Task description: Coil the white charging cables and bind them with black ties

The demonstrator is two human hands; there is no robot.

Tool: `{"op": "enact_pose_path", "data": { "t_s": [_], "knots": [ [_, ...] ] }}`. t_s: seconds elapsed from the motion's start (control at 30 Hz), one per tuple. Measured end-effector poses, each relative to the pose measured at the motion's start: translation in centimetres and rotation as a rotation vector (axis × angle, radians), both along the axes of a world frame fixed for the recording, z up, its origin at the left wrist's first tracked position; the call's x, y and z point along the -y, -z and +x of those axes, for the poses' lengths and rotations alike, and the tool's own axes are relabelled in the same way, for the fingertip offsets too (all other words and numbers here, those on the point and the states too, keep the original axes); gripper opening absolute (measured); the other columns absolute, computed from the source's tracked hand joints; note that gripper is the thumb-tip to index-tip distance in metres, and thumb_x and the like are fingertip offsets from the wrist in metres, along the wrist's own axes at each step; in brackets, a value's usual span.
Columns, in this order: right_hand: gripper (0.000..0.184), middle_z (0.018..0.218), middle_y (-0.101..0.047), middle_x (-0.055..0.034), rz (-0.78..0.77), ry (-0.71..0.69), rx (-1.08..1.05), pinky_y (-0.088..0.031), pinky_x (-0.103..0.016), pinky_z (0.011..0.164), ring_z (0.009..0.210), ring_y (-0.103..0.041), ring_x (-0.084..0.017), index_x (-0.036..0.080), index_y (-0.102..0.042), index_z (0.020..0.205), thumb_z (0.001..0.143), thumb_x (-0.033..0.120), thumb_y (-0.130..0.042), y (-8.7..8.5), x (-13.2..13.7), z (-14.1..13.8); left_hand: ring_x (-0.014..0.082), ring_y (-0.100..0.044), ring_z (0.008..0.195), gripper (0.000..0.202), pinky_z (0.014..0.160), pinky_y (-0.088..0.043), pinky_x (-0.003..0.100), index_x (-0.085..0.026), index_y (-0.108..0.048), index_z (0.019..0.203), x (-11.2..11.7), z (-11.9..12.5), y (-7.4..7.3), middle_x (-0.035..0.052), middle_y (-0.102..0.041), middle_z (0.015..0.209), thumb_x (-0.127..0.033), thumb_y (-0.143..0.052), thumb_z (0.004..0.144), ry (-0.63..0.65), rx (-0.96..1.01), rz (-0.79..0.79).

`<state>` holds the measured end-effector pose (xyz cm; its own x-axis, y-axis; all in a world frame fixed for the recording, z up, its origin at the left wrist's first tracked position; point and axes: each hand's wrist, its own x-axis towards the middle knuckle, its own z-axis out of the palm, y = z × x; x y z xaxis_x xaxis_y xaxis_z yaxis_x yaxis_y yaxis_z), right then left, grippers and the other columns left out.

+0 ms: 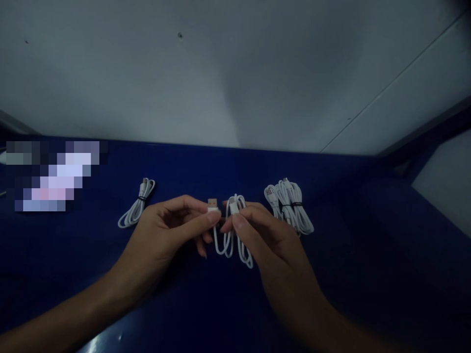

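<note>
tied cable (137, 208) lies left of the held usb cable (221, 252); left fingers (195, 227) pinch its usb-a plug (212, 206), right fingers (253, 240) its other plug (234, 208) and loops (250, 265); bundled cables (299, 215) right of it. likely arranging loops; next needs steady pinching.

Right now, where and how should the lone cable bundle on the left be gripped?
Probably pinch the cable bundle at its dark tie, from above, across its narrow width: strands are cinched there, while the loops spread toward the near end.
</note>
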<state>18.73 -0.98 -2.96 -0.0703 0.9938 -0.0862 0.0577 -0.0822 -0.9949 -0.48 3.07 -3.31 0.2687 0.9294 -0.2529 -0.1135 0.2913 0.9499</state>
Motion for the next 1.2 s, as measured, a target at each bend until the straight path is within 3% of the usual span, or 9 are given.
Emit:
{"op": "enact_pose_path", "data": {
  "t_s": [0.17, 0.33, 0.5, 0.77, 0.83, 1.0, 1.2],
  "knots": [
    [0.035, 0.092, -0.062, 0.0, -0.056, 0.005, -0.033, -0.05, -0.033, 0.071, 0.079, -0.058, -0.017, 0.025, -0.065, 0.083, 0.112, 0.045, -0.064, -0.05, 0.02, -0.14, 0.0088, -0.071, 0.065, 0.011, 0.065, -0.058, 0.014, -0.022, -0.086, 0.091, 0.12, -0.06, 0.1, -0.0017, -0.078, 0.073, -0.016, -0.094, 0.088, 0.041, 0.04, 0.034],
    [0.035, 0.091, -0.066, 0.0002, 0.011, 0.002, -0.018, -0.051, -0.033, 0.077, 0.083, -0.062, -0.017, 0.025, -0.068, 0.086, 0.115, 0.044, -0.06, 0.01, -0.08, -0.06, 0.0126, -0.073, 0.074, 0.003, 0.074, -0.06, 0.021, -0.021, -0.088, 0.099, 0.1, -0.19, 0.35, 0.0011, -0.077, 0.077, -0.023, -0.088, 0.096, 0.077, 0.053, 0.021],
    [0.039, 0.096, -0.072, 0.001, 0.071, -0.034, -0.081, -0.052, -0.031, 0.085, 0.092, -0.067, -0.017, 0.027, -0.071, 0.09, 0.119, 0.044, -0.052, -0.42, -0.25, 0.08, 0.0139, -0.072, 0.086, 0.015, 0.086, -0.059, 0.026, -0.023, -0.089, 0.115, 0.2, -0.23, 0.41, 0.0044, -0.08, 0.093, -0.029, -0.079, 0.105, 0.131, 0.098, 0.014],
    [0.043, 0.1, -0.073, -0.0007, 0.021, -0.087, -0.148, -0.052, -0.035, 0.093, 0.097, -0.066, -0.019, 0.026, -0.072, 0.091, 0.12, 0.045, -0.047, -0.93, -0.54, 0.19, 0.0154, -0.067, 0.094, 0.025, 0.089, -0.059, 0.027, -0.023, -0.086, 0.128, 0.03, -0.04, 0.19, 0.008, -0.079, 0.119, -0.029, -0.067, 0.112, 0.144, 0.184, -0.014],
    [0.043, 0.099, -0.072, -0.0008, 0.0, -0.084, -0.152, -0.053, -0.036, 0.091, 0.093, -0.065, -0.019, 0.027, -0.073, 0.091, 0.12, 0.046, -0.048, -0.93, -0.47, 0.23, 0.0158, -0.068, 0.096, 0.026, 0.089, -0.059, 0.027, -0.024, -0.085, 0.131, 0.02, -0.13, 0.41, 0.0081, -0.079, 0.12, -0.029, -0.067, 0.112, 0.132, 0.184, -0.019],
    [0.041, 0.102, -0.074, -0.0015, -0.013, -0.085, -0.181, -0.053, -0.039, 0.096, 0.099, -0.067, -0.02, 0.027, -0.073, 0.091, 0.119, 0.046, -0.049, -0.91, -0.39, 0.18, 0.0153, -0.069, 0.09, 0.029, 0.085, -0.06, 0.026, -0.027, -0.082, 0.136, 0.13, -0.35, 0.77, 0.0045, -0.078, 0.101, -0.028, -0.069, 0.111, 0.108, 0.182, -0.003],
    [0.042, 0.103, -0.073, -0.0016, -0.018, -0.091, -0.201, -0.053, -0.039, 0.1, 0.1, -0.064, -0.02, 0.028, -0.075, 0.091, 0.119, 0.046, -0.049, -0.78, -0.45, 0.02, 0.0148, -0.069, 0.09, 0.025, 0.084, -0.06, 0.026, -0.027, -0.085, 0.131, 0.15, -0.11, 0.43, 0.0076, -0.081, 0.122, -0.028, -0.072, 0.109, 0.104, 0.167, 0.001]
  ]
}}
